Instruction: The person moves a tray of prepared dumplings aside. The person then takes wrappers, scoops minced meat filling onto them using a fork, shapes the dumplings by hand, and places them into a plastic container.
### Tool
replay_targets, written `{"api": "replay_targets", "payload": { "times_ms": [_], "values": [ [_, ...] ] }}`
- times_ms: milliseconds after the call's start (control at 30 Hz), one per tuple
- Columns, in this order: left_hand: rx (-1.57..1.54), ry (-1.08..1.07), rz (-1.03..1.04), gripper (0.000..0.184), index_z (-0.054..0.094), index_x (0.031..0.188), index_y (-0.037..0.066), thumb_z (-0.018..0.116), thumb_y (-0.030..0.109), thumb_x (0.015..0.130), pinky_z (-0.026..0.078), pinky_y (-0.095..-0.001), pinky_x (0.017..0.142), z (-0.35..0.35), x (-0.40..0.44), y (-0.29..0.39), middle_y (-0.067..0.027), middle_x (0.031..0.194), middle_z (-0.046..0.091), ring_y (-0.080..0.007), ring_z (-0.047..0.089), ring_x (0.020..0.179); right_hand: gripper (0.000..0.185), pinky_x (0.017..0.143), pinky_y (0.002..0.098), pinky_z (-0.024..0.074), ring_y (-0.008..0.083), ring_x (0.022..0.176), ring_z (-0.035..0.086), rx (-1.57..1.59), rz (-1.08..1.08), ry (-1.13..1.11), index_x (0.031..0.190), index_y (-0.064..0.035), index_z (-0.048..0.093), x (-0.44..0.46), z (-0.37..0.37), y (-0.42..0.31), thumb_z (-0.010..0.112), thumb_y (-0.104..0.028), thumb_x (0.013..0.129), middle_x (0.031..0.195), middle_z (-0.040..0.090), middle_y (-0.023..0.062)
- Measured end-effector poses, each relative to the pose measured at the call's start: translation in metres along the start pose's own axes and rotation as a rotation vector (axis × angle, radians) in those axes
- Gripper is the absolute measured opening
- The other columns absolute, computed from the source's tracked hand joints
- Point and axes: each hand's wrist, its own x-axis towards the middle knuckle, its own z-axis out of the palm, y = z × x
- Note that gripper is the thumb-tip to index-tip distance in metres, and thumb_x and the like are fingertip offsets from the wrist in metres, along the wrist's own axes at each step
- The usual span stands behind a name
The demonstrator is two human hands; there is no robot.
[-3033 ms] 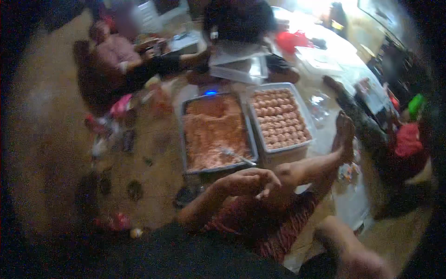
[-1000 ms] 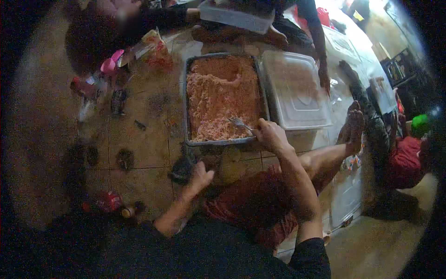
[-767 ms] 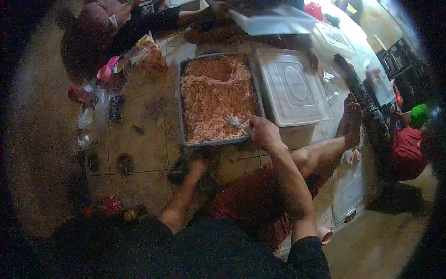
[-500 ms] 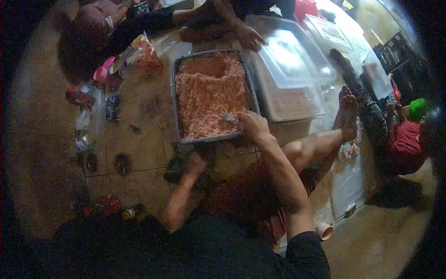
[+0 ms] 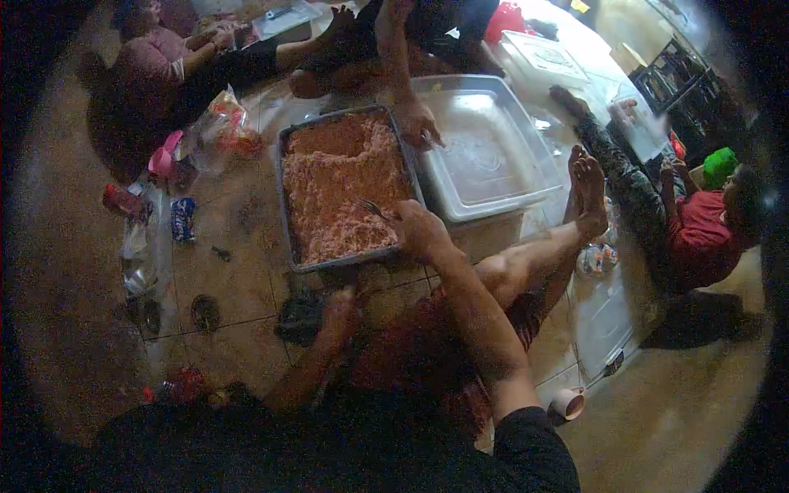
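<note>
A grey-rimmed rectangular tray (image 5: 285,201) sits on the tiled floor in front of me, holding a reddish-brown crumbly mixture (image 5: 349,193) with a dug-down hollow at its far end. My right hand (image 5: 423,232) is closed around a fork (image 5: 374,208), whose tines are over the mixture near the tray's right side. Below the tray's near edge, my left hand (image 5: 339,314) hangs in shadow, beside a dark object (image 5: 300,319). Its fingers are too blurred to read.
Another person's hand (image 5: 419,123) reaches over a clear plastic tub (image 5: 542,152) right of the tray. Plastic bags (image 5: 222,123), a pink cup (image 5: 164,156) and a blue packet (image 5: 183,219) lie left. A mug (image 5: 567,404) lies near my right elbow. Other people sit around.
My view has shifted, so the tray appears lower and further left. The fork has moved across the mixture. The clear plastic beside the other person's hand now sits lower, as an open tub.
</note>
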Motion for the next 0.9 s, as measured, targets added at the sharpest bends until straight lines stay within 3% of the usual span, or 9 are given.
{"api": "replay_targets", "payload": {
  "times_ms": [67,133,267,333,400,500,733,833,900],
  "values": [
    [0.092,0.142,0.097,0.041,0.062,0.126,0.007,0.067,0.030,0.092,0.054,-0.0543,0.082,-0.022,-0.021,0.037,-0.0258,0.107,0.065,-0.0480,0.063,0.098,0.013,0.087,0.0494,0.0496,0.0419,0.100,0.061,-0.011,-0.238,0.106,0.102,-0.0017,0.061,-0.009,-0.012,-0.002,0.060,-0.011,0.094,0.100,0.062,0.0202],
    [0.343,0.020,0.316,0.038,0.064,0.121,0.007,0.068,0.031,0.093,0.053,-0.0551,0.081,-0.037,-0.034,0.060,-0.0256,0.100,0.064,-0.0491,0.062,0.096,0.012,0.086,0.0500,0.0484,0.0425,0.099,0.059,0.116,-0.205,0.170,0.099,-0.0009,0.060,-0.015,-0.021,-0.016,0.061,-0.011,0.093,0.099,0.061,0.0210],
    [0.193,-0.114,0.217,0.040,0.064,0.114,0.003,0.069,0.036,0.093,0.054,-0.0532,0.077,-0.011,-0.023,0.038,-0.0243,0.099,0.062,-0.0453,0.063,0.091,0.013,0.082,0.0501,0.0468,0.0441,0.093,0.058,0.217,-0.271,0.323,0.097,0.0000,0.058,-0.016,-0.037,-0.023,0.065,-0.009,0.091,0.096,0.059,0.0229],
    [0.094,0.139,0.043,0.050,0.063,0.113,-0.002,0.070,0.043,0.092,0.055,-0.0497,0.073,0.002,-0.011,0.023,-0.0231,0.096,0.063,-0.0422,0.064,0.084,0.012,0.081,0.0501,0.0468,0.0443,0.092,0.058,0.207,-0.293,0.355,0.097,-0.0002,0.058,-0.018,-0.037,-0.021,0.064,-0.009,0.091,0.096,0.059,0.0228],
    [0.005,0.247,-0.099,0.048,0.062,0.114,-0.002,0.069,0.041,0.093,0.055,-0.0486,0.074,0.019,0.007,0.002,-0.0216,0.096,0.064,-0.0405,0.064,0.084,0.010,0.080,0.0501,0.0466,0.0450,0.091,0.058,0.162,-0.218,0.501,0.096,-0.0004,0.057,-0.015,-0.024,-0.009,0.063,-0.005,0.090,0.096,0.059,0.0225],
    [-0.071,0.150,-0.202,0.044,0.062,0.114,-0.001,0.067,0.037,0.095,0.055,-0.0469,0.075,0.047,0.039,-0.026,-0.0194,0.096,0.064,-0.0379,0.065,0.084,0.009,0.080,0.0488,0.0467,0.0457,0.092,0.058,0.298,-0.124,0.354,0.096,0.0000,0.056,-0.014,-0.036,-0.014,0.062,-0.003,0.089,0.094,0.058,0.0228],
    [-0.256,0.057,-0.168,0.035,0.060,0.116,0.000,0.064,0.030,0.098,0.056,-0.0431,0.077,0.046,0.064,-0.029,-0.0144,0.095,0.065,-0.0318,0.066,0.084,0.009,0.080,0.0522,0.0494,0.0480,0.094,0.061,0.348,-0.092,0.314,0.098,-0.0023,0.054,-0.018,-0.047,-0.025,0.060,-0.006,0.092,0.094,0.062,0.0252],
    [-0.449,0.058,-0.082,0.031,0.059,0.116,0.000,0.062,0.026,0.099,0.056,-0.0414,0.078,0.043,0.053,-0.027,-0.0122,0.095,0.066,-0.0292,0.066,0.084,0.011,0.080,0.0504,0.0500,0.0467,0.093,0.062,0.414,-0.046,0.271,0.099,-0.0029,0.055,-0.014,-0.041,-0.016,0.062,-0.006,0.091,0.094,0.064,0.0244],
    [-0.656,0.052,0.007,0.029,0.059,0.117,0.001,0.061,0.024,0.100,0.056,-0.0403,0.079,0.031,0.038,-0.014,-0.0108,0.094,0.066,-0.0275,0.066,0.083,0.009,0.071,0.0433,0.0510,0.0395,0.081,0.066,0.406,-0.113,0.379,0.099,-0.0017,0.055,-0.013,-0.036,-0.017,0.063,-0.005,0.095,0.083,0.063,0.0202]
  ]
}}
